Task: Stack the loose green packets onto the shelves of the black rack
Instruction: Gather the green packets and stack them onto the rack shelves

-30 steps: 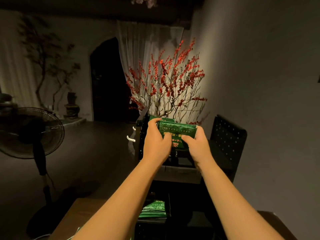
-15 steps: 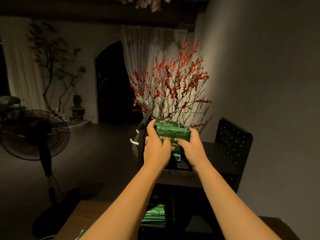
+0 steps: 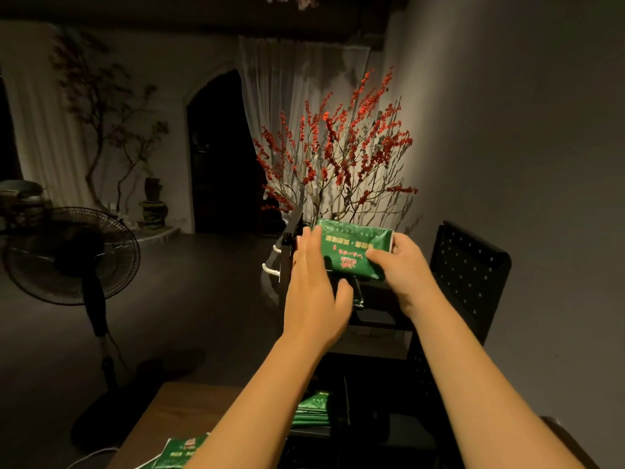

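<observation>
A green packet (image 3: 351, 247) with gold print sits at the top of the black rack (image 3: 470, 265), tilted toward me. My right hand (image 3: 400, 265) grips its right end, thumb across the front. My left hand (image 3: 313, 286) is beside the packet's left edge, fingers straight and spread, touching or nearly touching it. More green packets (image 3: 313, 409) lie stacked on a lower shelf of the rack. Loose green packets (image 3: 179, 451) lie on the wooden table (image 3: 189, 407) at the bottom left.
Red-berried branches (image 3: 338, 147) rise just behind the rack. White hooks (image 3: 272, 269) stick out from the rack's left side. A standing fan (image 3: 72, 255) is on the floor at left. A grey wall (image 3: 524, 130) closes off the right.
The packet has turned from edge-on to facing me. My left hand has released it and opened its fingers; my right hand keeps hold of the right end.
</observation>
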`<state>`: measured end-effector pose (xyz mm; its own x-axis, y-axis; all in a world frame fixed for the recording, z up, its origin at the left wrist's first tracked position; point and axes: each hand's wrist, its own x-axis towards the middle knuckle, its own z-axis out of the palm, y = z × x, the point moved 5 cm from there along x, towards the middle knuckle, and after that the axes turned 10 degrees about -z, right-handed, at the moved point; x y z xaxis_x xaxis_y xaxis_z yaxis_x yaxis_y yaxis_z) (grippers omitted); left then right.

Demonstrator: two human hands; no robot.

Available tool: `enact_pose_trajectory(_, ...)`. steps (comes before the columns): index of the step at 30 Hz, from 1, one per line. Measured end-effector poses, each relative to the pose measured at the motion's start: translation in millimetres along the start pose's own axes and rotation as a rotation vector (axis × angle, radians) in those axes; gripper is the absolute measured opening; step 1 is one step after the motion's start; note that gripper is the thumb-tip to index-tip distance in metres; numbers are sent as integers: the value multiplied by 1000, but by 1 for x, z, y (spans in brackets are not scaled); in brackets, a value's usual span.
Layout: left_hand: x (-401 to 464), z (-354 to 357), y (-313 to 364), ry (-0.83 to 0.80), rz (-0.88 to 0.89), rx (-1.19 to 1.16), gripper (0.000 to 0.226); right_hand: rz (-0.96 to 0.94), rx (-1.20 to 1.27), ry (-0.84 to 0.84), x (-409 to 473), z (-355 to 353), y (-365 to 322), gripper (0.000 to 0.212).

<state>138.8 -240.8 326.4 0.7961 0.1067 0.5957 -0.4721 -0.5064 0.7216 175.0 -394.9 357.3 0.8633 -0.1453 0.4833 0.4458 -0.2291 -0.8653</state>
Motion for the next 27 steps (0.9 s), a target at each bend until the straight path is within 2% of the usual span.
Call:
enact_pose_trajectory(4, -32, 2, 7, 24, 200, 152, 78, 195, 96, -184, -3, 12, 3, 16)
enact_pose_trajectory(6, -45, 3, 3, 18, 274, 182, 71, 265, 87, -180, -4, 14, 8, 8)
enact_pose_trajectory(9, -57, 3, -8, 45, 349, 274, 55, 348, 48, -154, -6, 15, 16, 11)
enact_pose_trajectory(13, -54, 8, -20, 3, 301, 364, 42, 352, -36, -130, -4, 16, 20, 14)
enact_pose_trajectory(19, -33, 9, -17, -43, 216, 443, 36, 364, -75, -119, -4, 30, 18, 36)
enact_pose_trajectory(22, -26, 7, -19, -35, 191, 470, 37, 398, -2, -139, -9, 34, 19, 48)
enact_pose_trajectory(25, -25, 8, -20, -40, 183, 470, 37, 388, 150, -59, -17, 27, 12, 54)
enact_pose_trajectory(27, -28, 8, -21, -45, 189, 465, 36, 421, 218, 5, -22, 18, 16, 73)
